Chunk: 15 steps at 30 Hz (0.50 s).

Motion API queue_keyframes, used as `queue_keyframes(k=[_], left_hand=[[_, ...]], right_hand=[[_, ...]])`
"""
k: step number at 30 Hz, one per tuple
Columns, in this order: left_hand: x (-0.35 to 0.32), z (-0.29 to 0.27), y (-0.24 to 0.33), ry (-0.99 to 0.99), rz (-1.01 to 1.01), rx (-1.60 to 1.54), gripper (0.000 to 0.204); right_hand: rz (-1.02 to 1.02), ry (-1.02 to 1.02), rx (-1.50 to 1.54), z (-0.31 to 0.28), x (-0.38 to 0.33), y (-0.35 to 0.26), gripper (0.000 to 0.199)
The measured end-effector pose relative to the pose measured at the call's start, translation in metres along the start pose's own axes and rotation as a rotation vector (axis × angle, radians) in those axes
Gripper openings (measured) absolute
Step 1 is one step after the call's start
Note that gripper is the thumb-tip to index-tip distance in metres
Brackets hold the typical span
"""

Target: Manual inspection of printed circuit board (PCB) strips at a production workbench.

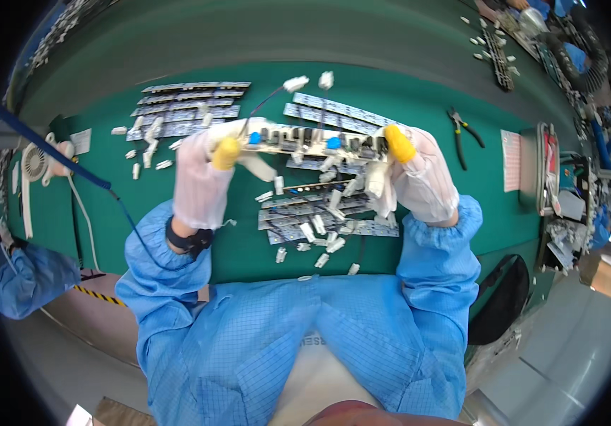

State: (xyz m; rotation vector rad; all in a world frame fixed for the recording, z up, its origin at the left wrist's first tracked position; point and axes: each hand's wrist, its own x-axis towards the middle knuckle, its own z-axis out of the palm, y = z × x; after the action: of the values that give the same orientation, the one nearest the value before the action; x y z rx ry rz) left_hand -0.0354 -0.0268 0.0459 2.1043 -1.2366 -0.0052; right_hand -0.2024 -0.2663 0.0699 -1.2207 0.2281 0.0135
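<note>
Left hand [202,177] and right hand [422,177], gloved, grip a board [312,142] by its ends over a green bench [426,106] strewn with boards [184,106], pliers [461,131], a fan [35,163].

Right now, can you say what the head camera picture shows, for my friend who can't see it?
Two white-gloved hands, left and right, hold a long circuit board by its ends above a green table. More boards and small white connectors lie scattered below, with pliers to the right.

Long circuit board [312,142] — blue-capped components, wired — held level above table.
</note>
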Motion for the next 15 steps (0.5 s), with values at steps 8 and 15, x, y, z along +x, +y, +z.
queue_keyframes(k=[8, 15], left_hand=[[0.005, 0.010, 0.009, 0.007, -0.233, -0.865, 0.025], [0.063, -0.075, -0.116, 0.099, -0.420, -0.171, 0.018]], right_hand=[[-0.115, 0.079, -0.235, 0.014, 0.002, -0.005, 0.061], [-0.176, 0.042, -0.203, 0.010, -0.001, -0.005, 0.058]])
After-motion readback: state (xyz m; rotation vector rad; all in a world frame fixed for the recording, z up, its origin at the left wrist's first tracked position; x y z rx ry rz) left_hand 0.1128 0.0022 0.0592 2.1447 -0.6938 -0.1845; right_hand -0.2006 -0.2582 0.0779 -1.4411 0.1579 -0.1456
